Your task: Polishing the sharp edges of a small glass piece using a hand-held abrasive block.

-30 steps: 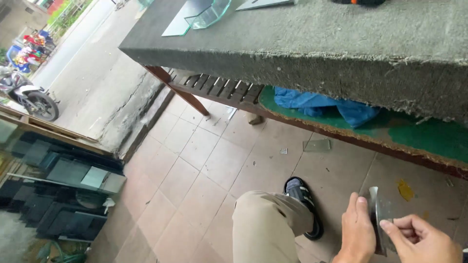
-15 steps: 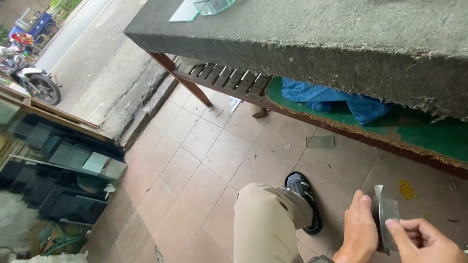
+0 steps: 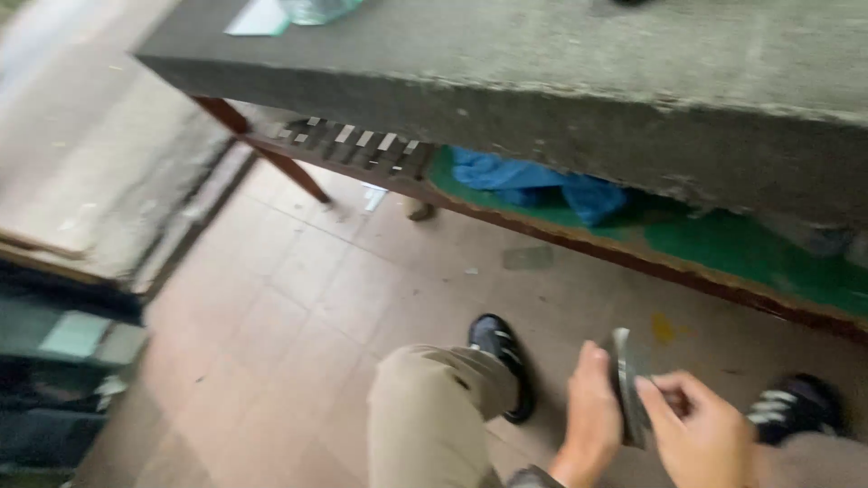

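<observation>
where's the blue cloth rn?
Head view, upper middle: the crumpled blue cloth lies on the green lower shelf under the grey table top.

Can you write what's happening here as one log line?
left hand: steadies glass pieces | right hand: pinches same stack | place: above tiled floor, beside workbench
</observation>
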